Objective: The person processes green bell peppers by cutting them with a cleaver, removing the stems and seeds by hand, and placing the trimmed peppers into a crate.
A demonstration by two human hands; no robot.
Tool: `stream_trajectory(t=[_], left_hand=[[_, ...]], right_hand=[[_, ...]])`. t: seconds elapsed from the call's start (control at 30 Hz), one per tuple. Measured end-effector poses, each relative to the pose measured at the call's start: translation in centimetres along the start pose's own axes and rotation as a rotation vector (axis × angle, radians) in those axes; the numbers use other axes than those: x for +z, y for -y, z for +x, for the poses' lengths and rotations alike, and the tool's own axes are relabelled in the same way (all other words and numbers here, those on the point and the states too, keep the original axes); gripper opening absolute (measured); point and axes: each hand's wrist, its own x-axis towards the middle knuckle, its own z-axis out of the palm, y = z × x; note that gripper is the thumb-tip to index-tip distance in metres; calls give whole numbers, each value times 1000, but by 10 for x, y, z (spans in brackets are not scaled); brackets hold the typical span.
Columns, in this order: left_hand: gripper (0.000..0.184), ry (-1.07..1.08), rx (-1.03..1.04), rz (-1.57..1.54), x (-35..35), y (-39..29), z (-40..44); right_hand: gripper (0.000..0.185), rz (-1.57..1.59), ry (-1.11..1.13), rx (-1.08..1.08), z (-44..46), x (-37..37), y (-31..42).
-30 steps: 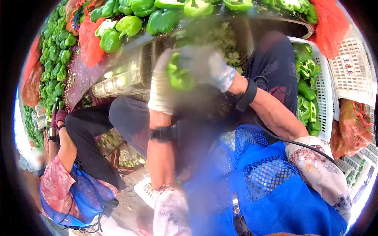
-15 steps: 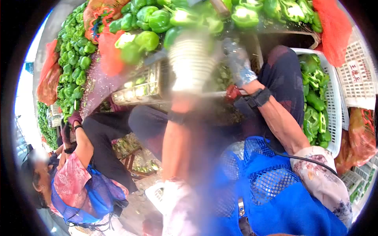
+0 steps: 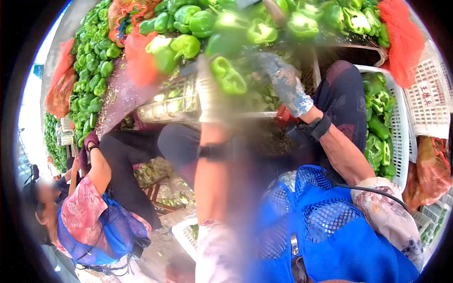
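Observation:
My left hand point(image 3: 206, 92), in a whitish ribbed glove, is closed on a green bell pepper point(image 3: 228, 76) that shows on its right side. The fingers are mostly hidden behind the glove's back and slightly blurred. To the right, my right hand point(image 3: 285, 82) wears a grey floral glove. Its fingertips blur out toward the pepper, so whether they grip anything cannot be made out. Beyond both hands lie several bell peppers, among them a cut half point(image 3: 262, 32) with pale flesh. Below the hands, pepper scraps point(image 3: 259, 101) lie in a container.
A white basket point(image 3: 401, 137) of peppers stands right of my knee. A wooden handle point(image 3: 275, 12) lies among the far peppers. Red mesh sacks point(image 3: 401, 42) hang at the right. A slatted crate point(image 3: 167, 106) is left of my hand. A co-worker point(image 3: 96, 212) sits at the left.
My left hand has turned and shifted slightly left, bringing the pepper into view beside it. My right hand has moved slightly, its fingers reaching further left toward the pepper.

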Motion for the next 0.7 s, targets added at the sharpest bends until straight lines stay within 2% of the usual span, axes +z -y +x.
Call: stream_trajectory(t=[0.03,0.07,0.1,0.2,0.23,0.33,0.37,0.43,0.5,0.53,0.6,0.63,0.7], left_hand=[[32,55,-116,-231,-10,-1,2],[36,69,-58,-201,-21,8,12],[41,81,2,-173,-29,14,19],[62,128,160,16,-36,21,14],[63,139,211,63,-37,20,15],[69,105,122,-27,-44,16,-3],[69,40,42,-131,-47,13,-9],[73,-78,-76,-240,-63,17,-8],[69,-51,-114,-271,-63,22,-17],[67,-51,-127,-288,-61,28,-23],[67,57,142,-177,-92,69,-14],[65,40,132,-175,-99,74,-21],[62,-57,-93,-276,-106,68,-36]], right_hand=[[44,17,77,48,1,-11,13],[46,39,152,97,6,-23,31],[55,514,256,570,22,-37,56],[65,116,127,142,12,-16,52],[70,262,116,193,11,-12,52],[69,691,171,411,13,-16,42],[71,1024,291,665,24,-34,51],[65,361,314,108,15,-11,22],[57,-55,274,-305,12,-6,16],[55,-132,268,-356,12,-7,18],[52,-89,309,-310,13,-5,35],[51,-16,343,-250,9,-2,53],[48,129,418,-138,0,0,85]])
